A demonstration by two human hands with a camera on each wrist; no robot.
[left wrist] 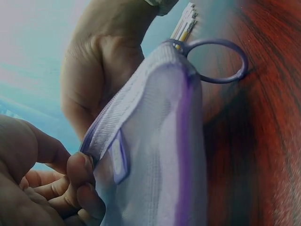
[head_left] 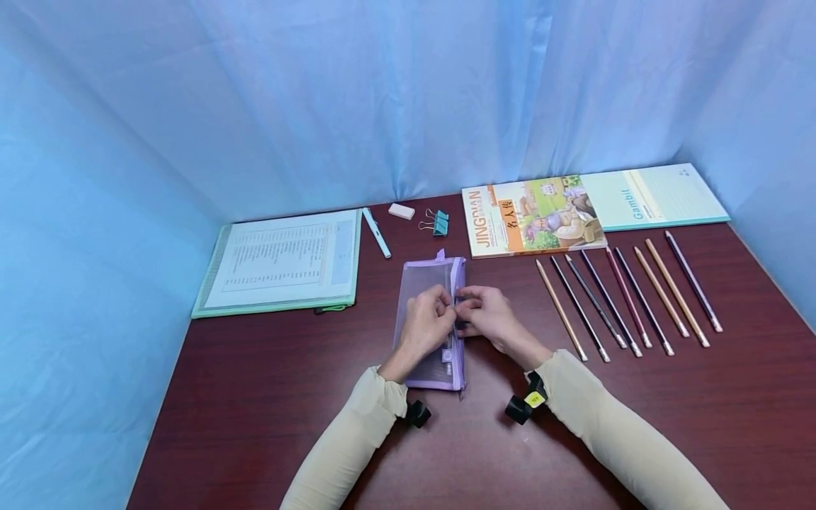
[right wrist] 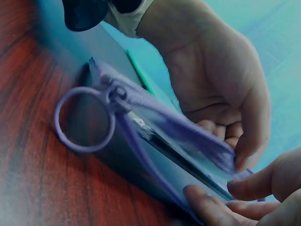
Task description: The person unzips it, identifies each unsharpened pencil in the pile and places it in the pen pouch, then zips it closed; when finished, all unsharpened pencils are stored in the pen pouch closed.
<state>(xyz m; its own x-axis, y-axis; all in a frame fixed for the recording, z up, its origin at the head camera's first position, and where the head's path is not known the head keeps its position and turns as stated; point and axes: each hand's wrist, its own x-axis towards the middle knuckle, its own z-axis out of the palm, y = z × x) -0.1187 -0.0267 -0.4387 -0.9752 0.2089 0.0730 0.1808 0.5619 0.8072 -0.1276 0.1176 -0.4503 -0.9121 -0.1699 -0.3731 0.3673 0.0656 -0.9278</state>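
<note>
Steadily now: one lip lifted, one pencil lined up

The purple mesh pouch (head_left: 417,285) lies on the table (head_left: 255,397) in front of the person, its zipper side toward the right and its long side running away from the body. The left hand (head_left: 428,319) pinches the zippered lip (right wrist: 183,125) between thumb and finger, holding the mouth apart. The right hand (head_left: 487,312) works in that gap with its fingers bent inward, and seems to pinch the far end of a pencil (right wrist: 162,146) that lies lengthwise inside, its metal-banded end toward the zipper ring (right wrist: 57,118).

Done well, this probably calls for a light left pinch that lifts the lip without dragging the pouch across the table. The pencil is best kept parallel to the long side and low against the mesh, so that neither end snags on the zipper teeth or pokes the net. The right fingers should stay clear of the lip, lest they fold it inward.

Several details are hard to make out. The pencil's far end is lost among the right fingers, so whether it is a point cannot be told. From the left wrist, the right fingertips are hidden behind the lip. Blur softens both wrist views, and whether anything else lies inside the pouch is unclear.
</note>
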